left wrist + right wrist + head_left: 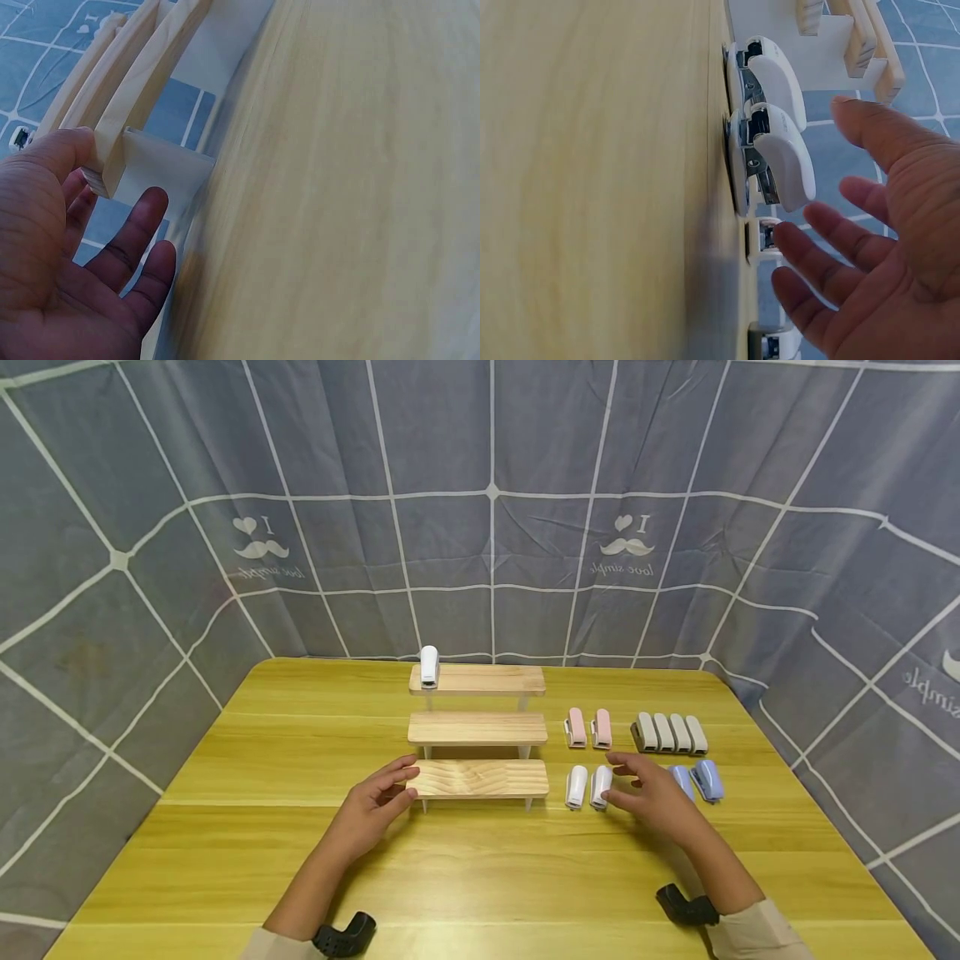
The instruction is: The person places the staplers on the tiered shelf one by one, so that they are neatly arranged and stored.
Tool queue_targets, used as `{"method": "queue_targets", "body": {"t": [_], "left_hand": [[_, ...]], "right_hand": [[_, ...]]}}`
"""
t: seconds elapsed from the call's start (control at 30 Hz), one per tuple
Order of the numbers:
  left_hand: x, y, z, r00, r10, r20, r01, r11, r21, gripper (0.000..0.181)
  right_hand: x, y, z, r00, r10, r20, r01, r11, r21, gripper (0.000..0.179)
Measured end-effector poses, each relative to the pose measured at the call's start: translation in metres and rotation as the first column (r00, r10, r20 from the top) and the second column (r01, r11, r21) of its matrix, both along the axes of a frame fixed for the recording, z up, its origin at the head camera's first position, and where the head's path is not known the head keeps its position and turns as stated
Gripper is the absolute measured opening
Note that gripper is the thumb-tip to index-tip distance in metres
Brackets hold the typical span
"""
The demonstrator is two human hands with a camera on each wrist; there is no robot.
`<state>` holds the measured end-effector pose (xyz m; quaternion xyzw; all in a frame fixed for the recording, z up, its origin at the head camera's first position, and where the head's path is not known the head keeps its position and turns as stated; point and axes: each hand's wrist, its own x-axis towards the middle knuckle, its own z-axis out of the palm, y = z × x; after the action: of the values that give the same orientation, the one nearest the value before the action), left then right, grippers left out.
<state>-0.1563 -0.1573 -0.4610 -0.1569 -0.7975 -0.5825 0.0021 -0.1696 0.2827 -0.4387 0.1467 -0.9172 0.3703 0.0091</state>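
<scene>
A three-tier wooden display stand (480,779) with pale side supports stands mid-table. My left hand (375,802) holds the left end of its lowest tier, thumb at the front edge and forefinger behind; the other fingers stick out loosely in the left wrist view. One white mini stapler (429,667) stands at the left end of the top tier. Right of the stand, two more white staplers lie side by side. My right hand (652,797) is beside the right-hand white stapler (780,161), thumb and fingers spread around it, with a gap visible in the right wrist view.
Two pink staplers (576,728) lie behind the white pair. Several grey-white staplers (669,732) form a row at the back right. Two blue staplers (707,781) lie beyond my right hand, one partly hidden by it. A grey checked curtain (450,543) surrounds the wooden table (480,885).
</scene>
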Motion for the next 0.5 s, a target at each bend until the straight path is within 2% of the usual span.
{"method": "queue_targets", "body": {"t": [0.37,0.5], "left_hand": [[-0.001,0.000,0.000,1.000,-0.003,-0.002,0.003,1.000,-0.004,0.041],[-0.001,0.000,0.001,1.000,-0.002,0.001,0.002,1.000,-0.009,0.041]], "right_hand": [[-0.001,0.000,-0.010,0.999,0.013,0.040,-0.013,1.000,0.005,0.064],[-0.002,0.000,-0.013,0.999,0.020,0.045,-0.021,0.999,0.033,0.066]]}}
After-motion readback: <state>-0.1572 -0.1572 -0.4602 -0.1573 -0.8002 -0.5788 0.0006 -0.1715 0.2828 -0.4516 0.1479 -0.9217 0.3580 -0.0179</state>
